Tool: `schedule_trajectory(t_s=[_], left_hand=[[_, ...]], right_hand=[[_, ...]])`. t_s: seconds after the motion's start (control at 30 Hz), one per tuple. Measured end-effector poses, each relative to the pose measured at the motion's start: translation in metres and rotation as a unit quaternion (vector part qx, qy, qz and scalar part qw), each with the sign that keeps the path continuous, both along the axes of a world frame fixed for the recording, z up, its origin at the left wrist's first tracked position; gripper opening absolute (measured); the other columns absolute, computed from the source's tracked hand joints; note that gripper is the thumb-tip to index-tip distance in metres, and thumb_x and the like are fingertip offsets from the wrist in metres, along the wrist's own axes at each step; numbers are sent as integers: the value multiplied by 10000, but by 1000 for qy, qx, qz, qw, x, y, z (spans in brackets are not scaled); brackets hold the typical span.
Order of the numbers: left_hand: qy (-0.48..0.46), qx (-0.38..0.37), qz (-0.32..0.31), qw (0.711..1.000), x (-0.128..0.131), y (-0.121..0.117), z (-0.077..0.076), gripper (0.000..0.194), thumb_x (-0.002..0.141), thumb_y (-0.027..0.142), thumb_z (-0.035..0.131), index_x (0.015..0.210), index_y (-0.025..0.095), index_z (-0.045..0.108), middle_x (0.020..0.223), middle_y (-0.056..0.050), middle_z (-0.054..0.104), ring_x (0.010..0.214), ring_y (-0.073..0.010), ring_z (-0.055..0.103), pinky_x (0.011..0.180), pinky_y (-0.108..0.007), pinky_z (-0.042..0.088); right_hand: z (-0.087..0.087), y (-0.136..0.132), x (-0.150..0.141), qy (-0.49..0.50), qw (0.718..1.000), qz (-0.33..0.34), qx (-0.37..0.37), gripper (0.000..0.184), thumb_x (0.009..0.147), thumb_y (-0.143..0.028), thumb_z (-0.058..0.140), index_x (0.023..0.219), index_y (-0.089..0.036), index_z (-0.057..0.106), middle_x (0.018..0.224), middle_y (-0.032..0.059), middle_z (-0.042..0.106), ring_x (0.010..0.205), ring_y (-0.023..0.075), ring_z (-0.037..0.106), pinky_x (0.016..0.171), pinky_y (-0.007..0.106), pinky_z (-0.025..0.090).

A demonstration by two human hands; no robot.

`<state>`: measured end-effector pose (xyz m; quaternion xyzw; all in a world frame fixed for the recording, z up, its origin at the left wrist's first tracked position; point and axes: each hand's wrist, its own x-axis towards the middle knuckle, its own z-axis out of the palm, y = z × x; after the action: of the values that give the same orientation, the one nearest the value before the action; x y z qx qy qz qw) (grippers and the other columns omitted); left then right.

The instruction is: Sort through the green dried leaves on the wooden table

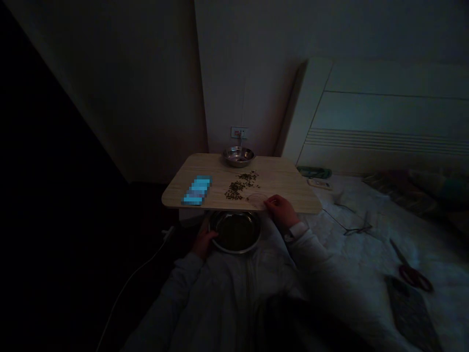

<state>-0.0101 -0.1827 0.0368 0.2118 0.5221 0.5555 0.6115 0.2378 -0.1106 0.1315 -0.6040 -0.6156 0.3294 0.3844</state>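
My left hand (203,242) grips the left rim of a metal bowl (237,252) held over my lap, just below the table's front edge. Dark fill covers the bowl's inside, too dim to make out. At the front edge of the small wooden table (289,183), my right hand (281,211) pinches a thin, clear, rounded piece (257,199), perhaps plastic. Its left end lies close to a loose scatter of small dark green bits (236,188), like seeds or beans. A second, shiny metal bowl (239,157) stands at the table's back edge.
A lit phone (198,189) lies on the table's left side. To the right, the bed (330,264) carries red-handled scissors (412,275), a dark phone-like slab (412,308) and a remote-like object (319,184). A wall socket (239,132) sits behind; a white cable (135,274) trails at left.
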Motion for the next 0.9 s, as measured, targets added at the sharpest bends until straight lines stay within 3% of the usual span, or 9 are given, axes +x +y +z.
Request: schedule_trajectory(t_s=[0.17, 0.37, 0.53, 0.73, 0.9], left_hand=[[2, 11, 5, 1000, -1, 0, -2, 325, 431, 194, 705, 753, 170, 670, 688, -25, 699, 712, -229, 662, 647, -304, 496], [8, 6, -5, 1000, -1, 1, -3, 323, 452, 196, 694, 773, 175, 665, 700, -32, 691, 767, -251, 673, 671, -317, 497], [21, 2, -4, 1000, -2, 1, -3, 315, 450, 204, 675, 764, 189, 649, 663, -11, 659, 726, -237, 656, 638, -309, 482], [50, 12, -30, 998, -7, 1, -9, 339, 459, 205, 674, 797, 174, 668, 649, -22, 654, 734, -253, 653, 629, -307, 478], [94, 26, -25, 995, -6, 0, -8, 341, 460, 169, 668, 800, 173, 692, 738, -56, 704, 826, -284, 664, 738, -353, 516]], right_hand=[[8, 17, 12, 86, 996, 6, -9, 153, 747, -307, 609, 685, -211, 506, 531, -21, 610, 523, 144, 575, 562, 258, 442], [-3, 37, 18, 45, 999, -27, 9, 141, 750, -279, 613, 688, -212, 506, 583, -10, 640, 522, 127, 569, 512, 234, 422], [-14, 38, 15, 49, 998, -30, 28, 185, 746, -333, 643, 693, -213, 512, 590, -13, 644, 538, 134, 580, 528, 239, 426], [-13, 37, 18, 91, 994, -47, 27, 281, 712, -459, 644, 690, -211, 513, 606, 4, 658, 518, 127, 550, 507, 236, 414], [-13, 34, 20, 95, 994, -39, 31, 295, 708, -479, 640, 694, -214, 510, 625, 13, 666, 523, 128, 542, 505, 236, 397]])
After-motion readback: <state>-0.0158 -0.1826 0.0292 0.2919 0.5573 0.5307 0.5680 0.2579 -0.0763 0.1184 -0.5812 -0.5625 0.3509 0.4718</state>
